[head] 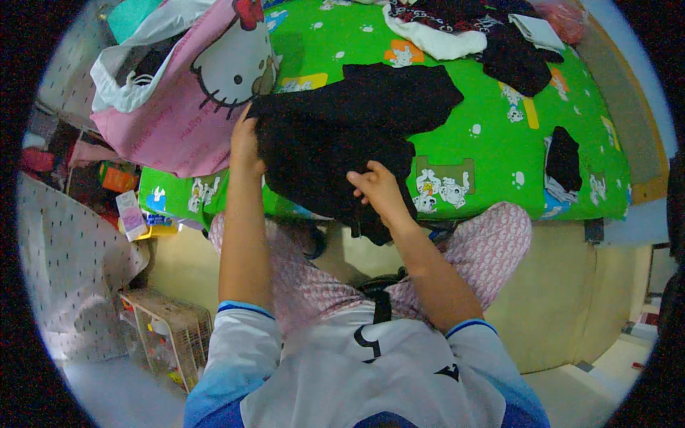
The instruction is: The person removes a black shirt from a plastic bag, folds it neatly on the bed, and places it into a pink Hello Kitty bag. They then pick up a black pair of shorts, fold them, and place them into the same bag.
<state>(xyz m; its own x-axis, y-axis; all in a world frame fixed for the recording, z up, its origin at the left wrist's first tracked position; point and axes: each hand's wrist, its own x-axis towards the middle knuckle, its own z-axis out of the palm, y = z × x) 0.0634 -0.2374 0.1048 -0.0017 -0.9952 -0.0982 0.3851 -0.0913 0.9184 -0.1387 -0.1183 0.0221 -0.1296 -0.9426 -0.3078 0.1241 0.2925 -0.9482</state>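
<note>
A black garment (342, 134) lies loosely spread at the near side of the bed, its lower end hanging over the edge. My left hand (247, 142) grips its left side, with the fingers partly hidden by the cloth. Over the lower right part of the garment is my right hand (377, 187), its fingers bent and apart with no cloth visible between them. Whether its fingertips touch the fabric is not clear.
A pink Hello Kitty bag (166, 123) with clothing inside stands to the left. The green patterned bedsheet (497, 176) bears a small folded dark-and-light bundle (564, 160) on the right. Several clothes (460, 37) are heaped at the back. A wire-sided crate (171, 331) is at lower left.
</note>
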